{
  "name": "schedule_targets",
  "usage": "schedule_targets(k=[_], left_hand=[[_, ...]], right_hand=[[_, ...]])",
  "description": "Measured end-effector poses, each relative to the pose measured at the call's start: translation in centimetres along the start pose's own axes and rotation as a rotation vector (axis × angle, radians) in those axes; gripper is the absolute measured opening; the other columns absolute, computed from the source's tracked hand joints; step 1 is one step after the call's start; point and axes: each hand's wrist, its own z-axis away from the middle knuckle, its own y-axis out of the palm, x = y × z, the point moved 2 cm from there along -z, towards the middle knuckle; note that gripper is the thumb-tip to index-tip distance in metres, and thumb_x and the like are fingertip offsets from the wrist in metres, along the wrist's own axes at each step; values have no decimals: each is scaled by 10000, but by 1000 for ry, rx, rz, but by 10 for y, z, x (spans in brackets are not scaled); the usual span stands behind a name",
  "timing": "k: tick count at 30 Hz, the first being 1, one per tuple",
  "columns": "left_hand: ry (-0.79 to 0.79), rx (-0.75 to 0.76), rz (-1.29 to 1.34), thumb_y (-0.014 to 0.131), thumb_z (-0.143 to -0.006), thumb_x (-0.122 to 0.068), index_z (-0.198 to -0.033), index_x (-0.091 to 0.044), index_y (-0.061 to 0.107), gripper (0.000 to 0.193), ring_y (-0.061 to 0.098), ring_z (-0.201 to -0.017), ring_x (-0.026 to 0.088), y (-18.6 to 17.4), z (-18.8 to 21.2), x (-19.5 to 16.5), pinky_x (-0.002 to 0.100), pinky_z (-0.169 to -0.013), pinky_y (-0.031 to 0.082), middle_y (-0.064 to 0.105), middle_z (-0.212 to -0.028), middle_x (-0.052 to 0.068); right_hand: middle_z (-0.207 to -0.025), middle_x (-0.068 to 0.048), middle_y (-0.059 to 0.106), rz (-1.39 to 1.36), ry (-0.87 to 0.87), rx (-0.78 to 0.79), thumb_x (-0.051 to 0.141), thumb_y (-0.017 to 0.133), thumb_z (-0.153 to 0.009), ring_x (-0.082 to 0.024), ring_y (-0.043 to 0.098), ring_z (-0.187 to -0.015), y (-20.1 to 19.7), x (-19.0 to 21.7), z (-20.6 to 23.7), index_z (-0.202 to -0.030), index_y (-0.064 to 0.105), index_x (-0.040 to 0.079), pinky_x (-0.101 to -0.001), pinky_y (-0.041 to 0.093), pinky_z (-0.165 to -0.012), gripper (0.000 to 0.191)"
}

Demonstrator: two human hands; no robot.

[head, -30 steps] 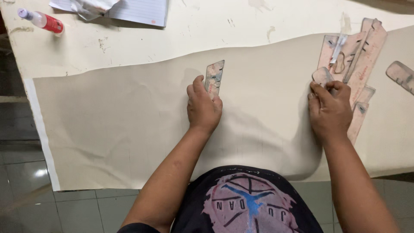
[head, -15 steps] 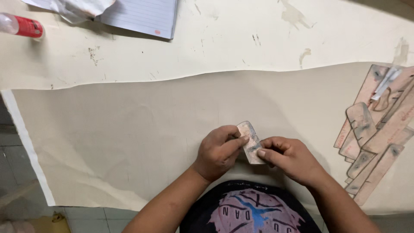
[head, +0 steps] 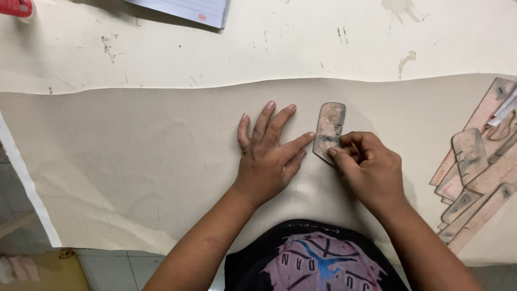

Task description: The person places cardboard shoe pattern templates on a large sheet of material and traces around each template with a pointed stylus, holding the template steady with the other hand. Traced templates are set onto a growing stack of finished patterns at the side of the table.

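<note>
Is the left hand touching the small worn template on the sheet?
Touching. Head view: the left hand puts its index fingertip against the template edge.

Left hand (head: 267, 156) flat on beige sheet (head: 134, 161), fingers spread, index tip touching small worn template (head: 329, 131). Right hand (head: 369, 168) pinches template's near end, pencil-like tip showing between fingers. Stack of similar templates (head: 474, 172) at counter's right edge. Notebook (head: 186, 8) at far edge; red object (head: 15, 7) in far-left corner.

One template (head: 329, 131) under my hands, one beige sheet (head: 134, 161), one pile of templates (head: 476, 172) at desk's right edge, one notebook (head: 183, 8).
</note>
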Motion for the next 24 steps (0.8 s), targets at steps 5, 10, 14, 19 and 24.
schedule_targets(k=[5, 10, 14, 19, 24], left_hand=[[16, -7, -15, 733, -981, -341, -1253, -351, 763, 274, 126, -1582, 263, 2, 1, 2, 577, -1270, 4, 384, -1630, 37], [15, 6, -4, 741, -971, -344, -1250, -352, 763, 280, 139, -1580, 266, 2, 3, 2, 572, -1274, 9, 388, -1625, 38], [18, -8, -19, 748, -966, -338, -1247, -357, 762, 281, 155, -1575, 267, 4, 3, 3, 570, -1275, 11, 399, -1619, 41], [30, -34, -35, 758, -968, -335, -1261, -357, 763, 293, 162, -1582, 255, 2, 4, 2, 550, -1281, 15, 417, -1621, 37], [41, -34, -23, 763, -961, -349, -1261, -354, 764, 300, 155, -1581, 255, 1, 4, 3, 547, -1283, 11, 418, -1618, 28]], right_hand=[[-941, -71, 755, 79, -192, -52, 192, 746, -935, -127, 723, -788, -3, 3, 3, -1108, 747, 47, -282, 577, -702, 226], [-938, -63, 659, 287, -272, -67, 177, 757, -921, -166, 637, -725, -17, 2, -1, -1189, 779, 162, -310, 532, -648, 270], [-982, -32, 631, 316, -263, 1, 194, 771, -911, -145, 611, -726, -22, -2, -6, -1240, 767, 223, -296, 526, -628, 331], [-987, -49, 613, 278, -328, -5, 237, 832, -826, -149, 593, -696, -21, -1, -3, -1257, 752, 212, -306, 516, -621, 439], [-997, -54, 616, 302, -335, 1, 262, 847, -803, -149, 596, -675, -20, 0, -1, -1251, 752, 223, -309, 518, -610, 459]])
